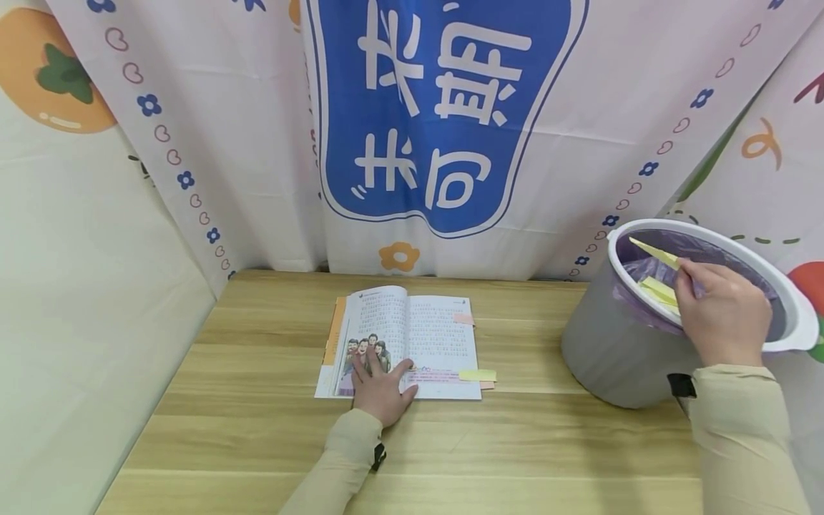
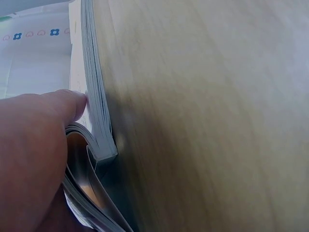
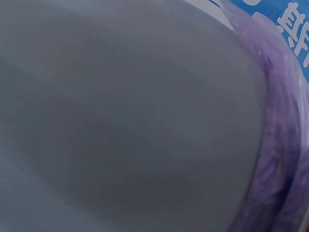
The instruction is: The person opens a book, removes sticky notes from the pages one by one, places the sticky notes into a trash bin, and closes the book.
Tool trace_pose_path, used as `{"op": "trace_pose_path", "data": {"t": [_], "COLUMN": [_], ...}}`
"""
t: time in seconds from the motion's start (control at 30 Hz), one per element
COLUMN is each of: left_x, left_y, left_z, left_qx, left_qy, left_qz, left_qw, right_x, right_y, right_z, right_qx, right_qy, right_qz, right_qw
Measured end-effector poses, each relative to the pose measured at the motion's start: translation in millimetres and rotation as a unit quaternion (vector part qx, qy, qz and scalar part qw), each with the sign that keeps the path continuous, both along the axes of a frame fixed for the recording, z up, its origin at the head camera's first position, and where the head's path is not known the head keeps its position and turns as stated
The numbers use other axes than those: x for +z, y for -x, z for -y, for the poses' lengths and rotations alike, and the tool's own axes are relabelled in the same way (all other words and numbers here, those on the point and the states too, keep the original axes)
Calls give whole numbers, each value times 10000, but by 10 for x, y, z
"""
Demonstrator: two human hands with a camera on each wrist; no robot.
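An open book (image 1: 440, 343) lies on the table, with printed text and a drawing of several people on its left page. My left hand (image 1: 381, 395) rests spread across the lower left page and the spine. In the left wrist view, the thumb (image 2: 72, 104) lies on the page beside the thick page edges (image 2: 99, 96). Over the mouth of a grey bin (image 1: 624, 350), my right hand (image 1: 727, 315) pinches a yellow paper strip (image 1: 653, 252). More yellow paper (image 1: 659, 292) shows below the fingers, by the rim. Only the bin's wall and liner appear in the right wrist view.
A purple plastic liner (image 3: 282, 121) folds over the bin's edge under a white rim (image 1: 714, 239). Pink (image 1: 463, 319) and yellow tabs (image 1: 478, 375) stick out from the book's right page. A printed curtain (image 1: 270, 179) hangs behind the wooden table (image 1: 244, 429).
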State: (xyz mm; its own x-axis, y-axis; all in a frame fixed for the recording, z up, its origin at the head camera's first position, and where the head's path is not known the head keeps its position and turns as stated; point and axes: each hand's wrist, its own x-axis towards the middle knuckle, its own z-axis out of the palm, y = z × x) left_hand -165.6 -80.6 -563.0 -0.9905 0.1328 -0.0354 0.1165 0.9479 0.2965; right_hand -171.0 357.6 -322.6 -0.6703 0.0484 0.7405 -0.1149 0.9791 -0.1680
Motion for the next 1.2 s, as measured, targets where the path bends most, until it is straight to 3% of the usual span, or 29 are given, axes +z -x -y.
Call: {"op": "trace_pose_path", "data": {"t": [0.33, 0.47, 1.2], "left_x": [9, 15, 5], "left_y": [-5, -4, 3], "left_z": [-3, 1, 0], "left_qx": [10, 14, 0], "left_qy": [-32, -23, 60], "left_qz": [9, 30, 101], "left_qw": [10000, 10000, 9999], "right_x": [40, 55, 48], "right_y": [-28, -41, -54], "right_z": [-92, -114, 19], "right_qx": [-434, -413, -22], "right_qy": [-51, -8, 49], "right_qz": [711, 979, 430], "right_qw": [9965, 9943, 9991]}}
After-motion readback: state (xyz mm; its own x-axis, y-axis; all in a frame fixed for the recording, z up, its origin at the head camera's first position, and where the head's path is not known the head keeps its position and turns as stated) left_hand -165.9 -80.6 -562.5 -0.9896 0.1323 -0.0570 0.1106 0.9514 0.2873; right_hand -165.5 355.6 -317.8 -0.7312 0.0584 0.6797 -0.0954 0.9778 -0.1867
